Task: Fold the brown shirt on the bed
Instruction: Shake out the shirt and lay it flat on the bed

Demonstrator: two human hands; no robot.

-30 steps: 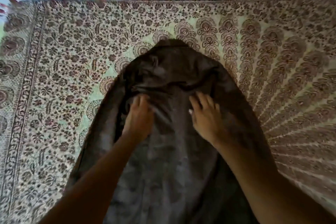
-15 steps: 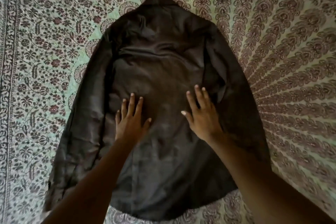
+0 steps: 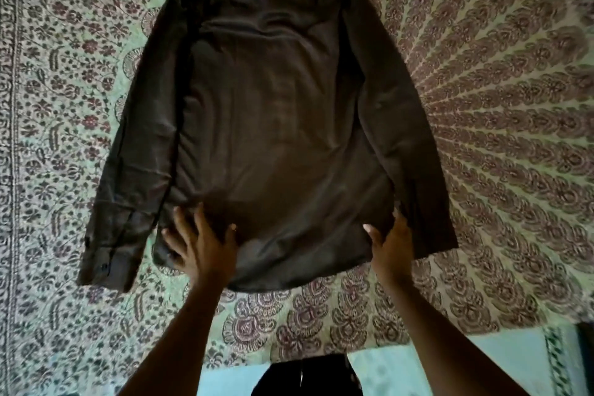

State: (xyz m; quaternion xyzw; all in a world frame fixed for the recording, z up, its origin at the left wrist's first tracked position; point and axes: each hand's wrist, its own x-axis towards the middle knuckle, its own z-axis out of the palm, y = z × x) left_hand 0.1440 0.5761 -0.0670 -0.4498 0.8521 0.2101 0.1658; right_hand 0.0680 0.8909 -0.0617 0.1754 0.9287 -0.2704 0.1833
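Both hands on near hem of brown shirt [image 3: 276, 112], lying back-up on bedspread [image 3: 501, 106]: left hand [image 3: 201, 243] fingers spread, pressing; right hand [image 3: 390, 243] grip unclear. Smooth hem flat w/ even pull before folding sleeves in

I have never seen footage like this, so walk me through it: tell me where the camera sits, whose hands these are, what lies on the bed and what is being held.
There is no machine here. A person wears one wide-angle camera on the head, looking forward and down, so both arms reach in from the bottom of the picture. A brown shirt lies spread flat on a bed covered by a patterned bedspread, its sleeves lying along its sides. The left hand rests on the shirt's lower left part, fingers spread. The right hand is at the lower right corner by the hem; whether it pinches the cloth or only touches it is unclear. Nothing is lifted.
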